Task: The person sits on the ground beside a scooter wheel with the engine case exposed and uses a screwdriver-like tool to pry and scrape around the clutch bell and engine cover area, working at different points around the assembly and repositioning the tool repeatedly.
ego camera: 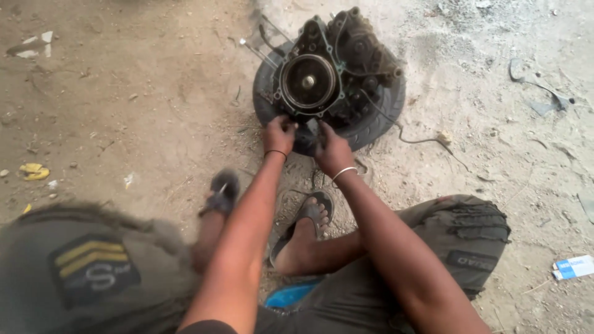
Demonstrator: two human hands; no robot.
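A dark, greasy engine block (334,62) with a round metal disc (307,80) lies on a small black tyre (377,120) on the dirt ground. My left hand (279,134) and my right hand (332,148) both press at the near edge of the engine and tyre, fingers curled around a dark part there. What exactly they grip is hidden by the fingers. A thin black band circles my left wrist and a silver bangle (344,172) my right.
My sandalled feet (312,213) rest on the ground just below the tyre, knees spread either side. A thin wire (427,141) trails right from the engine. Yellow scraps (34,171) lie at left, a blue-white small box (572,267) at right, a blue object (291,294) beneath me.
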